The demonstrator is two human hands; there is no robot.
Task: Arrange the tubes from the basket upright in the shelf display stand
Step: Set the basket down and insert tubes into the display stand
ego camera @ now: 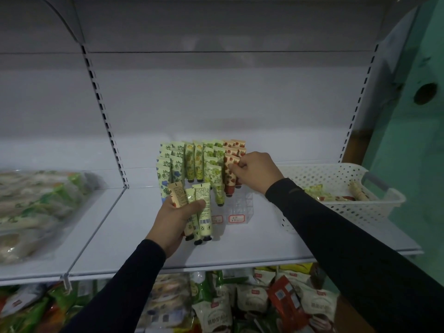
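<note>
Right hand (255, 173) is seen reaching over the right columns of the clear display stand (241, 204), its fingers curled and pinching the flat crimped top of a red-patterned tube (230, 175), which is held upright over the red column. Left hand (176, 218) is closed round a small bunch of tubes (199, 209), three as far as can be told, caps down and backs toward the camera, near the front of the stand.

Most tubes are already stood in the stand in columns by pattern: blue-flowered at the left, yellow and green in the middle, red at the right. A few more are left lying in the white perforated basket (341, 186) on the shelf (240, 251) at the right.

Such tubes are judged to be light and soft-walled, with a smooth printed skin that may slip when several are held together. The body can be dented by a hard squeeze, so a light pinch at the stiff crimped end is thought best for lowering one in, the dark cap going first. Neighbouring tubes are packed close and could be tipped if brushed.

Packaged foods are seen at the far left and on the shelf below.
</note>
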